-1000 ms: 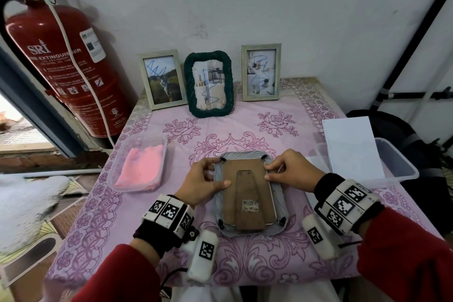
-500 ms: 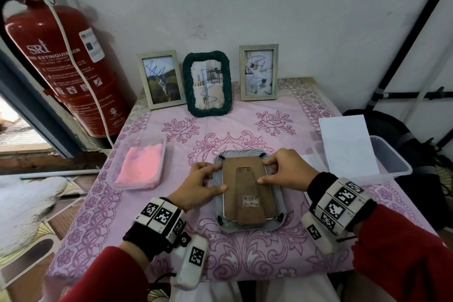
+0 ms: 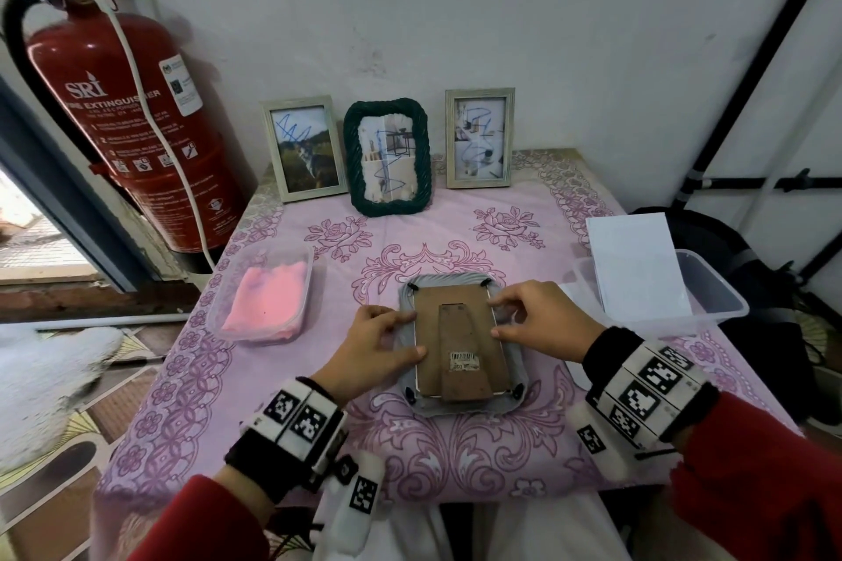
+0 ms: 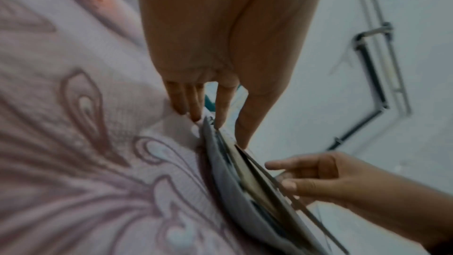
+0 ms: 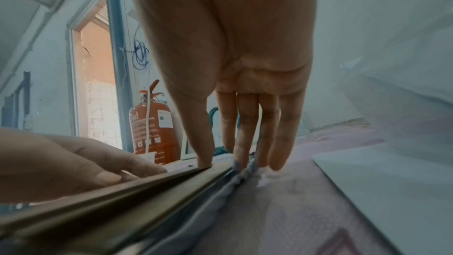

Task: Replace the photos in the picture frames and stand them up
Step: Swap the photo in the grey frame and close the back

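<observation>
A grey ruffled picture frame (image 3: 455, 410) lies face down on the pink tablecloth, its brown backing board (image 3: 455, 333) and folded stand facing up. My left hand (image 3: 401, 335) presses its left side, thumb on the backing and fingers on the rim. My right hand (image 3: 501, 317) presses the upper right side the same way. The left wrist view shows my left hand (image 4: 220, 119) with straight fingertips on the frame's edge (image 4: 228, 181). The right wrist view shows my right hand (image 5: 235, 160) touching the grey rim (image 5: 208, 201) likewise.
Three frames stand at the back wall: a pale one (image 3: 305, 148), a dark green one (image 3: 387, 155) and another pale one (image 3: 479, 137), their photos scribbled in blue. A tub with pink cloth (image 3: 269, 301) sits left. A clear tub (image 3: 711, 296) with white paper (image 3: 638, 264) sits right. A fire extinguisher (image 3: 132, 128) stands far left.
Both hands have slid a little from the frame's top corners down onto its side edges. The frame still lies flat and face down.
</observation>
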Motion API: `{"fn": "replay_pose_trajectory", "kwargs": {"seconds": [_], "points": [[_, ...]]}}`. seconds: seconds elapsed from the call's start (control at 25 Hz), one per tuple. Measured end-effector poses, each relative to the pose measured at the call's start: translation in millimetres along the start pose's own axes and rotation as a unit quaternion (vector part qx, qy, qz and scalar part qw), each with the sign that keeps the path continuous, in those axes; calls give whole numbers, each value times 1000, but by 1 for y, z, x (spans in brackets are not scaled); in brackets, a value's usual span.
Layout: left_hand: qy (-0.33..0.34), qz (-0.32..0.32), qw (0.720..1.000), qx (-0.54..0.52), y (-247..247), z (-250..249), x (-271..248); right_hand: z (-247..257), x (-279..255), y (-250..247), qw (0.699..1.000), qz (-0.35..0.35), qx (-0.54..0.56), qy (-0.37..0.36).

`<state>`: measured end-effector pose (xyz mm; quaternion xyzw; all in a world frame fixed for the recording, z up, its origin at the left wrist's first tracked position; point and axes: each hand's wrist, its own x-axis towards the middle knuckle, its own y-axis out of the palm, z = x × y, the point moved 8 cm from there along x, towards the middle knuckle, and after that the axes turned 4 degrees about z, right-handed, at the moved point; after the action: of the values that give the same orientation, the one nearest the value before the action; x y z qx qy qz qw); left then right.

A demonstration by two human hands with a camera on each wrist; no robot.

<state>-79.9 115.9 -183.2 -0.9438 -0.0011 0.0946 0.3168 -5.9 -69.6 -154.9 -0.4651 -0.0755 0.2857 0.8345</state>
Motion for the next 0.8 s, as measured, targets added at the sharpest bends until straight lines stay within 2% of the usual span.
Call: {"fn": "replay_pose_trajectory", "kwargs": {"seconds": [0.12, 0.28, 0.6, 0.8], "points": [[45, -84, 993, 64, -2, -9, -29, -1, -23, 7, 1000, -10, 6, -13], [60, -170, 983, 43, 4, -9, -64, 3, -54, 20, 999, -36, -5, -15], [26, -210, 977, 25, 25, 4, -75, 2, -68, 29, 994, -107, 34, -4], [36, -216, 975, 25, 26, 2, -75, 5, -67, 32, 995, -98, 17, -4]]}}
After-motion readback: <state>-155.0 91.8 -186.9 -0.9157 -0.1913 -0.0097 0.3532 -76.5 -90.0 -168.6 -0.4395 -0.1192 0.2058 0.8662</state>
